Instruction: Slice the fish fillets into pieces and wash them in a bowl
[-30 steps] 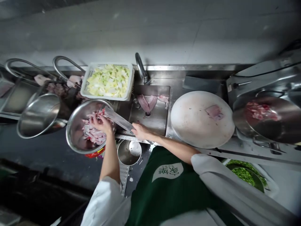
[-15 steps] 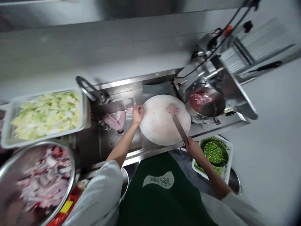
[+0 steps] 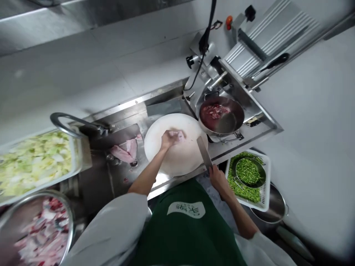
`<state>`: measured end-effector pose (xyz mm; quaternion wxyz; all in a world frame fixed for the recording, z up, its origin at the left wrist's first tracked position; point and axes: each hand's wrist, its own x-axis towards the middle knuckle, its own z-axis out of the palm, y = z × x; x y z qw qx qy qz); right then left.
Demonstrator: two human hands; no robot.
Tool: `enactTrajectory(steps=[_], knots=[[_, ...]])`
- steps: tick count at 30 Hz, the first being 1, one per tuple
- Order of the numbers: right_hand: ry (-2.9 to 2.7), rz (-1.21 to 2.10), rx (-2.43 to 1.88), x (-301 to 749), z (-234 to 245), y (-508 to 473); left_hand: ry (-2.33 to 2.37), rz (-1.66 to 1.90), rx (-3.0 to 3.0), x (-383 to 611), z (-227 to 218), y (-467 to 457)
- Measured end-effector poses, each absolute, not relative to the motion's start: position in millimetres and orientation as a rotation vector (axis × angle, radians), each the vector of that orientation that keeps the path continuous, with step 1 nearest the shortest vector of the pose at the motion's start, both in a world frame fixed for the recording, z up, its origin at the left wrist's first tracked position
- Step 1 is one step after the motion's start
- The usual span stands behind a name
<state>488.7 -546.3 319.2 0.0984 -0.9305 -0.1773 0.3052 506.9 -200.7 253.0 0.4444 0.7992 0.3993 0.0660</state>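
Observation:
My left hand [image 3: 168,139] is closed on a pale pink piece of meat [image 3: 178,135] lying on the round white cutting board [image 3: 177,159]. My right hand [image 3: 217,178] grips the handle of a cleaver [image 3: 204,152] whose blade lies along the board's right edge, pointing away from me. More pink meat [image 3: 124,151] lies in the small steel sink [image 3: 122,170] to the left of the board.
A steel pan with red meat [image 3: 220,116] sits under a meat slicer [image 3: 249,48] at the right. A white basket with chopped greens [image 3: 246,177] stands below it. At left, a tray of chopped cabbage [image 3: 33,160], a bowl of sliced meat [image 3: 39,229], a curved tap [image 3: 74,123].
My view swung right from the meat bowl to the board. My left hand left the bowl, passed the sink and took hold of the meat on the board; the cleaver moved to the board's right edge.

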Motion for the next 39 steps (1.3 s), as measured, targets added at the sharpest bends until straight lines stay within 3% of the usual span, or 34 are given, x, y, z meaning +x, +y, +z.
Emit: enactTrajectory(steps=[6,12,18,27,34,39], knots=[[-0.942,0.986,-2.665,501.2,331.3,-431.5,1.231,0.369,1.661,368.1,237.7,-217.6],[-1.135,0.999,-2.654,483.6,330.5,-371.0,1.129,0.528,1.359,349.4,220.9,-236.0],[-1.086,0.564,-2.716,487.9,356.3,-345.2,1.098,0.596,1.242,353.6,209.8,-241.0],[-1.117,1.037,-2.788,477.4,330.1,-395.1,1.043,0.515,1.420,351.0,211.1,-237.1],[-1.073,0.615,-2.791,473.6,362.1,-367.2,1.103,0.849,1.646,318.4,225.8,-229.1],[-1.097,0.885,-2.735,466.6,329.6,-340.0,0.650,0.653,2.083,329.5,227.4,-228.3]])
